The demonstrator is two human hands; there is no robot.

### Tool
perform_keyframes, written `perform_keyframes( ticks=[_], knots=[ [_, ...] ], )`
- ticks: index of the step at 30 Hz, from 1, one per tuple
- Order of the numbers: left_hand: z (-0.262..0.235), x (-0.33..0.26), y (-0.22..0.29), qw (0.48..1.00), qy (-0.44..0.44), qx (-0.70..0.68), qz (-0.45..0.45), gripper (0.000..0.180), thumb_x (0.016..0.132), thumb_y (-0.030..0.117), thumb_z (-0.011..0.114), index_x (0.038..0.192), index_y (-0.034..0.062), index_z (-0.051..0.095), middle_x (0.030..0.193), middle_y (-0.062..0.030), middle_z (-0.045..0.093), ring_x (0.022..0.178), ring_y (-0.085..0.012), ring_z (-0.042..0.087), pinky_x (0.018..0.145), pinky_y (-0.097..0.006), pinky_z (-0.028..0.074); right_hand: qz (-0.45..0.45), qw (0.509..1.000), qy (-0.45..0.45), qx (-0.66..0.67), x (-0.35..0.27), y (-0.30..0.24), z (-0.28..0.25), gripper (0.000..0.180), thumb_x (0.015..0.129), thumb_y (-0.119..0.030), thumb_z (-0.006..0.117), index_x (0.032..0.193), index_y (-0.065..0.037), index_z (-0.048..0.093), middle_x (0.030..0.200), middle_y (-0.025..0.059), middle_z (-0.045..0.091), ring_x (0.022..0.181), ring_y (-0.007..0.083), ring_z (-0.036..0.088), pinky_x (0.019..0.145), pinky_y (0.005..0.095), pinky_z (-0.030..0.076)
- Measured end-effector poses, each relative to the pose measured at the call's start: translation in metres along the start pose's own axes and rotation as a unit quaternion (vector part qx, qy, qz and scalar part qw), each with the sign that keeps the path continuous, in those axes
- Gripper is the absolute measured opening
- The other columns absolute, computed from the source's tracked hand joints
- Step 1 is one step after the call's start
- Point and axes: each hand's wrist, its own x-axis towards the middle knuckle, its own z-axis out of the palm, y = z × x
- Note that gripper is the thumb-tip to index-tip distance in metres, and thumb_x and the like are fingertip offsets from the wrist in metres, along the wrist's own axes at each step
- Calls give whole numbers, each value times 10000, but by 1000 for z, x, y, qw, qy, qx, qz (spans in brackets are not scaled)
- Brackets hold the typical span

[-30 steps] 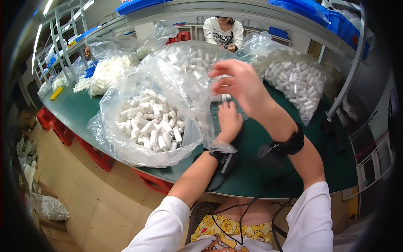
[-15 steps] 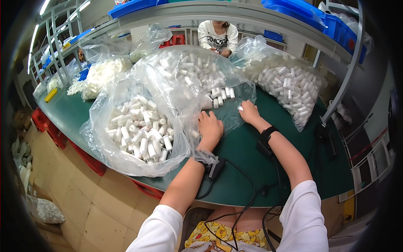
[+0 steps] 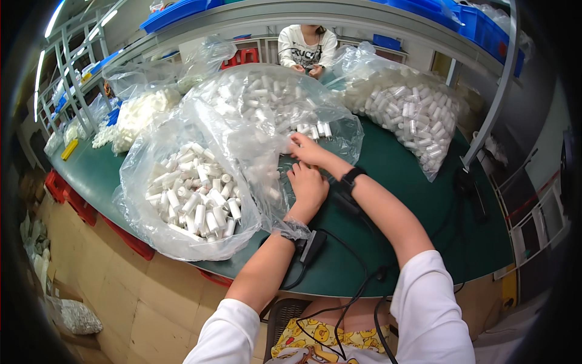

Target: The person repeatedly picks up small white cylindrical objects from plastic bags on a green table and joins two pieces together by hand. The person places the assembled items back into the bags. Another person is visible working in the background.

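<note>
My left hand (image 3: 310,188) rests low over the table at the edge of a clear plastic bag (image 3: 254,209); its fingers are curled, and what they may hold is hidden. Part of the bag's film lies over my left wrist. Just beyond it, my right hand (image 3: 308,150) reaches across with bent fingers against the film, and I cannot make out anything in them. Many white plastic cylinders (image 3: 200,203) with clear ends fill the bag's open mouth at left. Past my right hand a few similar cylinders (image 3: 318,130) stand on the film, next to a larger heap under plastic.
Another clear bag of white cylinders (image 3: 412,115) stands at the right of the green table (image 3: 388,182). A bag of pale parts (image 3: 145,115) sits at the back left. Black cables (image 3: 357,255) run from my wrists. A person (image 3: 306,48) sits opposite, below a metal frame (image 3: 339,13).
My right hand has moved left from the open table, where it pinched a white cylinder, to the film just beyond my left hand. My left hand has barely shifted. The person opposite has moved their hands.
</note>
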Motion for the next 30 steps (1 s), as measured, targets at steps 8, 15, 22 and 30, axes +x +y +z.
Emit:
perform_keyframes(
  ticks=[8,15,22,30],
  knots=[
    [2,4,5,998,-9,-53,24,377,663,167,584,983,-28,540,942,-181,544,860,-335,516,728,-469,406,14,996,52,-68,9,1,-4,271,821,-178,555,1013,7,505,870,159,604,723,237,603,624,351,473],
    [27,14,7,948,-26,-317,21,137,783,40,474,904,-6,521,821,-191,584,782,-348,570,699,-431,438,-20,971,239,21,-49,0,-54,320,841,-208,570,1053,11,473,912,113,605,697,154,598,599,289,481],
    [-1,17,5,619,-225,-695,-288,351,920,322,416,1106,24,424,889,-116,570,631,-174,594,529,-254,467,-137,973,188,-6,-155,-39,-56,247,876,-146,487,1081,-17,440,987,130,593,909,188,580,770,326,464],
    [-20,16,24,512,-360,-758,-184,313,947,302,419,1080,31,501,916,-35,566,765,-113,557,675,-205,468,-18,966,65,251,-177,-35,-79,297,936,-258,449,1134,-38,422,1066,57,566,918,124,540,755,269,463]
  ],
)
